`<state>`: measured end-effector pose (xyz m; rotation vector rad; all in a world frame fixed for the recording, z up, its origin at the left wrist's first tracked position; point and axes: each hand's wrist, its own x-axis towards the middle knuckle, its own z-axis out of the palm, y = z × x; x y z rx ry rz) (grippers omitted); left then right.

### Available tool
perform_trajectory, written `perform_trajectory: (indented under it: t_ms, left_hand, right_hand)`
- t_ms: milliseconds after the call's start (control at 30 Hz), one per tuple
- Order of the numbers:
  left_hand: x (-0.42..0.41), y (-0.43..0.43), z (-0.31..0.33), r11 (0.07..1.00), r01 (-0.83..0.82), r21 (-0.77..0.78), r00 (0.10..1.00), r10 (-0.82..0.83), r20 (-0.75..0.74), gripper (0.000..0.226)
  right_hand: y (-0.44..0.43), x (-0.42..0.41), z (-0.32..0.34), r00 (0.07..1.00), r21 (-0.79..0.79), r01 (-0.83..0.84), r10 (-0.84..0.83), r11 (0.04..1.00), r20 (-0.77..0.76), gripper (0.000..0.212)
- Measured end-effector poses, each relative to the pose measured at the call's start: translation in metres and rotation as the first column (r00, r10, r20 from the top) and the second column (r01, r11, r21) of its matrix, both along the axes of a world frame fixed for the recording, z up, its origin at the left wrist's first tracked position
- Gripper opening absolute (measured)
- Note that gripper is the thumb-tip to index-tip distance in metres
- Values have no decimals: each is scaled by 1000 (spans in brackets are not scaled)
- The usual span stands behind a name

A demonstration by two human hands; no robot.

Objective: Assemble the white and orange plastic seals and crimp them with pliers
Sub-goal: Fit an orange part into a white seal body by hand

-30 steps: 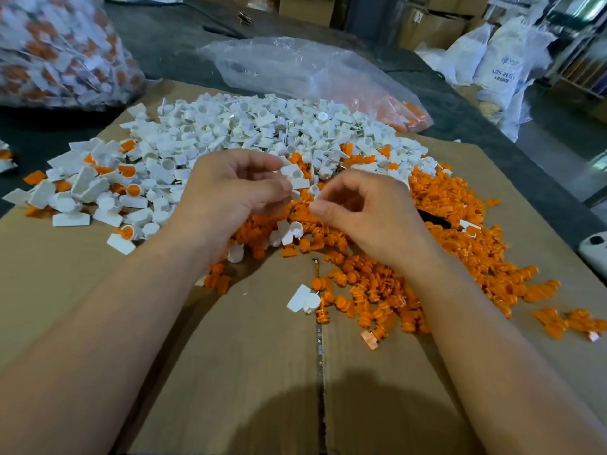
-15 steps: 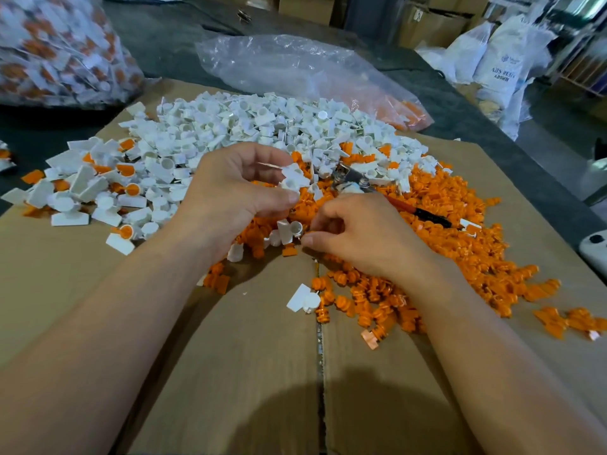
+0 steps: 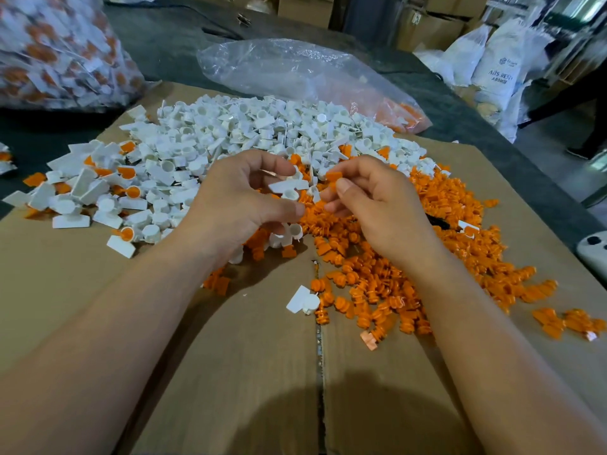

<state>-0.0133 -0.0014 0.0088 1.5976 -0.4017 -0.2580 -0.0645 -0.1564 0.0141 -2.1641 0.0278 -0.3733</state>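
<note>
Cardboard (image 3: 230, 372) was covered by a white seal heap (image 3: 249, 133) toward its far edge and an orange seal heap (image 3: 460, 257) toward its right edge. Above the middle, a white seal (image 3: 289, 187) was gripped by the left hand (image 3: 243, 205), and an orange insert (image 3: 333, 177) was pinched by the right hand (image 3: 377, 208).

2 hands: left hand (image 3: 243, 198), right hand (image 3: 371, 205). 1 white seal (image 3: 289, 188) in the left, 1 orange insert (image 3: 333, 177) in the right. 1 white pile (image 3: 246, 133), 1 orange pile (image 3: 427, 257), pieces uncountable. 2 bags: clear bag (image 3: 289, 70), full bag (image 3: 56, 50). 1 cardboard sheet (image 3: 230, 372).
</note>
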Motion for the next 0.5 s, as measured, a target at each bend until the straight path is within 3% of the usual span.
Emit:
perform_trajectory:
  t_ms: [167, 300, 500]
  left_hand:
    - [2, -1, -3, 998, -33, 51, 998, 30, 63, 35]
    - [4, -1, -5, 998, -65, 6, 996, 64, 63, 31]
    - [-1, -3, -5, 995, -73, 69, 987, 63, 146, 33]
  right_hand:
    - [5, -1, -2, 999, 33, -27, 26, 999, 32, 26]
    - [5, -2, 1, 998, 36, -9, 7, 999, 63, 26]
    - [8, -5, 4, 975, -69, 31, -15, 997, 222, 24]
